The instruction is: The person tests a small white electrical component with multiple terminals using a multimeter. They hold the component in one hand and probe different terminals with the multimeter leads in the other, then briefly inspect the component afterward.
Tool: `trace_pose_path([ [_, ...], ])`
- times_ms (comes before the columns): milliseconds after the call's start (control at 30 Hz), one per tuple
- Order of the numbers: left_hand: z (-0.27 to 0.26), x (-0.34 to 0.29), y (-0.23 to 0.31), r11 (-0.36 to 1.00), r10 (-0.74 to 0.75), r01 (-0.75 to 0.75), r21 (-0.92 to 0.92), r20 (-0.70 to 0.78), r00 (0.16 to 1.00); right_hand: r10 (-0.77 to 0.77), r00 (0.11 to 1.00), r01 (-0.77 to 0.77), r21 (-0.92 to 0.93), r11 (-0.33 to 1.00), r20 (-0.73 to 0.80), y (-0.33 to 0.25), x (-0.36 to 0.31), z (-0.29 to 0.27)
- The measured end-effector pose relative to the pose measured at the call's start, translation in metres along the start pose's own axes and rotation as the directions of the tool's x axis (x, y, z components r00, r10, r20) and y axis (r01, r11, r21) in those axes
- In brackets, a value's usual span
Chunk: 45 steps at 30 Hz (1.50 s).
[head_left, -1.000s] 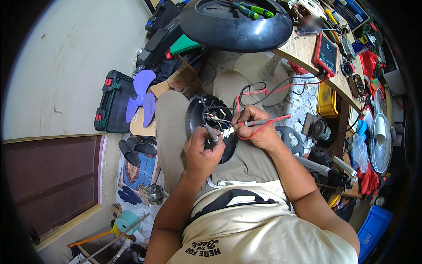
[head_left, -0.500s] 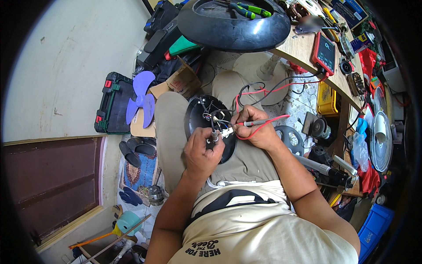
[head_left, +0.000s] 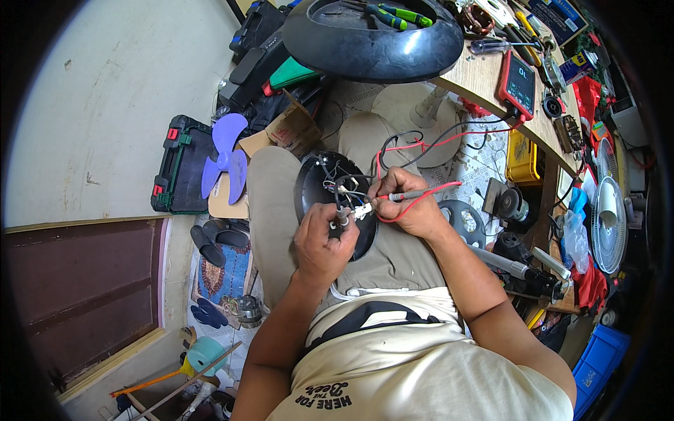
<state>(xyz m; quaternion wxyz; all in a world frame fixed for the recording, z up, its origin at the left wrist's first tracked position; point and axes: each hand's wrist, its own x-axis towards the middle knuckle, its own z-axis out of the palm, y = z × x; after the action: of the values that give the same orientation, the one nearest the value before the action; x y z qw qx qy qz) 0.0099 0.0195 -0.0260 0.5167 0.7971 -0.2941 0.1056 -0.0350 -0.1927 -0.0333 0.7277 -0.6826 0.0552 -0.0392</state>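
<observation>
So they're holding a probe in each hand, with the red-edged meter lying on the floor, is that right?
Not quite: the red-edged meter is on the wooden table, not the floor, as the head view shows. The left hand and right hand do each hold a probe.

The housing (head_left: 307, 193) rests on the person's lap (head_left: 400, 270). A connector block (head_left: 362, 211) is located over the housing, between the left hand (head_left: 326, 242) and the right hand (head_left: 411, 203). Ahead, pliers (head_left: 411, 15) lie in the dish (head_left: 372, 59). Front right, the meter (head_left: 520, 85) sits at the counter (head_left: 477, 77) edge; a screwdriver (head_left: 488, 47) lies beyond. Left, the fan blade (head_left: 225, 160) stands between tool case (head_left: 182, 165) and cardboard box (head_left: 295, 133).
</observation>
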Motion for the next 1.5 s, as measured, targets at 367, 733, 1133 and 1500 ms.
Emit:
trace_pose_path([
  [367, -0.0011, 0.0009, 0.0019, 0.999, 0.005, -0.005, 0.037, 0.009, 1.000, 0.021, 1.000, -0.021, 0.012, 1.000, 0.004, -0.0023, -0.0005, 0.0000],
  [733, -0.0005, 0.0015, 0.0024, 0.996, 0.029, -0.030, 0.081, 0.017, 0.999, 0.016, 1.000, -0.016, 0.020, 1.000, 0.005, -0.0014, -0.0007, 0.0001],
  [1133, -0.0002, -0.0016, 0.0006, 0.978, -0.169, 0.165, -0.128, -0.025, 0.985, 0.003, 1.000, -0.003, -0.018, 1.000, -0.006, -0.0017, -0.0003, -0.0003],
  [1500, -0.0015, 0.0026, 0.0023, 0.997, 0.042, -0.043, 0.063, 0.030, 0.999, 0.027, 1.000, -0.027, 0.024, 0.999, 0.001, -0.0020, -0.0003, 0.0005],
])
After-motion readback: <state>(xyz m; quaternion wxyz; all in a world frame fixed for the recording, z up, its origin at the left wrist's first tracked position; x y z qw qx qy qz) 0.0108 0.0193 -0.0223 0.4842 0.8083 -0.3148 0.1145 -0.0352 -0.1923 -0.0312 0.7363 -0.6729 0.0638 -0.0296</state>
